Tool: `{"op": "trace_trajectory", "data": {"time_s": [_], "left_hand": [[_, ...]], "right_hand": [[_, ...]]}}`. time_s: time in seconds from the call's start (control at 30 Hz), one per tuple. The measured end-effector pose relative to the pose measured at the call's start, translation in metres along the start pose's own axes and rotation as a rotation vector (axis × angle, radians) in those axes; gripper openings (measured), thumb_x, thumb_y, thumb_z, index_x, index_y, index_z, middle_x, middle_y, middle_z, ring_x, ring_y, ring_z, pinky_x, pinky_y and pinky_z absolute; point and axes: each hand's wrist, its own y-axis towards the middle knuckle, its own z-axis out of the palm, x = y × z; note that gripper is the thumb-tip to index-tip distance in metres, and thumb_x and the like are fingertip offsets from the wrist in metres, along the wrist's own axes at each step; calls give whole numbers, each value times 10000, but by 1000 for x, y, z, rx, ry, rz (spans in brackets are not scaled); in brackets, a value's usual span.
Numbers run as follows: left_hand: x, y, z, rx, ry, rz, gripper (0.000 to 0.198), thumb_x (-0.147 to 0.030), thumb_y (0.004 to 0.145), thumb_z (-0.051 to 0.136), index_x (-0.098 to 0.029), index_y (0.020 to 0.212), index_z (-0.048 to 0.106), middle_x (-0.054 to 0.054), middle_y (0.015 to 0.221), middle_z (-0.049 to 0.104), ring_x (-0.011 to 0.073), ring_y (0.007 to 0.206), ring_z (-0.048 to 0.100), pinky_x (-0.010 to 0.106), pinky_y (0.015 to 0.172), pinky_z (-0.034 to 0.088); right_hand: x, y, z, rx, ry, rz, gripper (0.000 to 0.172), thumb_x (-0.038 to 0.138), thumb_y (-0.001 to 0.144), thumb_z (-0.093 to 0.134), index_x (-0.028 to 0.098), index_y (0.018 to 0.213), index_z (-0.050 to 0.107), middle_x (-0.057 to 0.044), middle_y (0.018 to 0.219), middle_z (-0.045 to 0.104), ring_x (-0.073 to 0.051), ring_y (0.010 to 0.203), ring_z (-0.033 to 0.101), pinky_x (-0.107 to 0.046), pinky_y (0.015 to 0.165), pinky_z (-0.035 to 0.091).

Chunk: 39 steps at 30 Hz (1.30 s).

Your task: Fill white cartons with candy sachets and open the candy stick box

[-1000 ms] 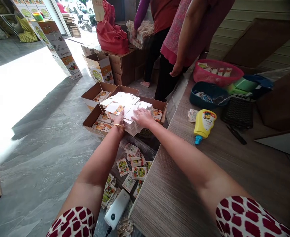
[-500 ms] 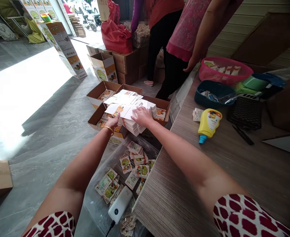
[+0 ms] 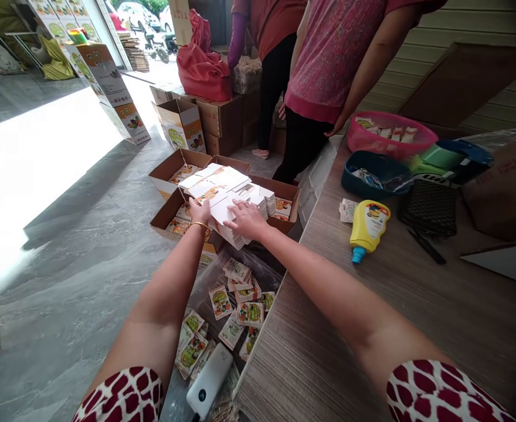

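Several bundles of flat white printed cartons (image 3: 223, 179) lie stacked across the open brown boxes, with orange print on the top ones. My left hand (image 3: 200, 213) grips the near left edge of a bundle, its fingers partly hidden. On the bundle's right part rests my right hand (image 3: 247, 220), fingers spread and flat on the top carton. Under the stack stand open boxes (image 3: 165, 217) holding orange-printed packs. Below my hands, a clear plastic bin (image 3: 203, 264) contains small green-printed packets (image 3: 250, 313) and a white power bank (image 3: 209, 381).
To the right a wooden table (image 3: 311, 328) carries a yellow bottle (image 3: 369, 225), a teal basket (image 3: 363, 181), a pink basket (image 3: 390, 146) and a black pouch (image 3: 428, 202). Two people stand beyond the boxes, near a red bag (image 3: 205, 70). Stacked cartons (image 3: 108, 88) stand at left.
My left hand has shifted slightly along the bundle's near left edge. My right hand has slid a little left and nearer on the top carton. The person in pink has turned somewhat.
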Motion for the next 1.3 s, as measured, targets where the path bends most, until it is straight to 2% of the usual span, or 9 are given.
{"op": "trace_trajectory", "data": {"time_s": [0.13, 0.27, 0.33, 0.47, 0.7, 0.9, 1.0, 1.13, 1.3], "left_hand": [[-6, -4, -7, -142, 132, 158, 796, -387, 935, 632, -155, 1613, 287, 169, 1701, 212, 289, 1596, 129, 406, 1298, 98], [-16, -18, -6, -101, 343, 429, 592, -495, 998, 497, -207, 1515, 512, 111, 1673, 323, 273, 1584, 190, 422, 1300, 111], [-21, -24, -4, -28, 517, 422, 552, -516, 997, 487, -260, 1480, 563, 77, 1651, 376, 300, 1579, 199, 500, 1297, 105], [-28, -27, -2, 43, 783, 263, 561, -555, 1000, 446, -278, 1467, 586, 81, 1647, 383, 366, 1572, 194, 609, 1268, 142], [-28, -25, -20, -73, 677, 364, 577, -542, 1014, 408, -233, 1466, 590, 103, 1646, 381, 352, 1563, 236, 545, 1269, 229], [-15, -40, -69, -106, 602, 473, 494, -448, 1018, 419, -186, 1363, 655, 153, 1495, 560, 326, 1478, 402, 523, 1250, 267], [-5, -63, -103, -131, 541, 514, 436, -417, 1007, 431, -171, 1262, 685, 163, 1332, 670, 298, 1322, 553, 494, 1183, 360], [14, -117, -146, -169, 496, 518, 407, -443, 1017, 403, -174, 1094, 699, 124, 1083, 717, 236, 1039, 650, 380, 974, 493], [58, -209, -170, 37, 513, 416, 353, -426, 1017, 402, -203, 842, 613, 40, 794, 642, 176, 783, 605, 297, 787, 476]], "right_hand": [[-7, 5, -1, -22, 44, 22, 618, 545, 1032, 443, 173, 1523, 488, -134, 1660, 335, -317, 1533, 274, -537, 1239, 209], [-5, 10, -6, -140, 96, 52, 622, 534, 1033, 467, 155, 1525, 488, -144, 1656, 340, -311, 1526, 291, -501, 1244, 221], [-6, 10, -10, -232, 136, 93, 610, 511, 1040, 465, 142, 1526, 485, -156, 1640, 365, -307, 1507, 329, -480, 1233, 254], [-18, 3, -15, -337, 203, 118, 564, 484, 1047, 457, 127, 1478, 536, -168, 1613, 403, -311, 1481, 372, -480, 1217, 301], [-40, -39, -30, -431, 268, 93, 520, 475, 1057, 413, 119, 1381, 610, -175, 1547, 478, -279, 1461, 410, -440, 1237, 299], [-59, -91, -47, -492, 275, 50, 556, 562, 1046, 363, 161, 1303, 649, -174, 1479, 545, -285, 1418, 465, -494, 1208, 346], [-67, -125, -56, -495, 244, 30, 547, 583, 1042, 361, 183, 1266, 659, -169, 1425, 588, -289, 1383, 503, -521, 1180, 380], [-66, -182, -67, -479, 176, 26, 509, 576, 1043, 379, 209, 1246, 667, -167, 1394, 610, -294, 1353, 532, -541, 1159, 397], [-39, -250, -70, -399, 140, 35, 373, 493, 1035, 479, 275, 1275, 663, -128, 1409, 608, -292, 1336, 549, -530, 1144, 421]]}}
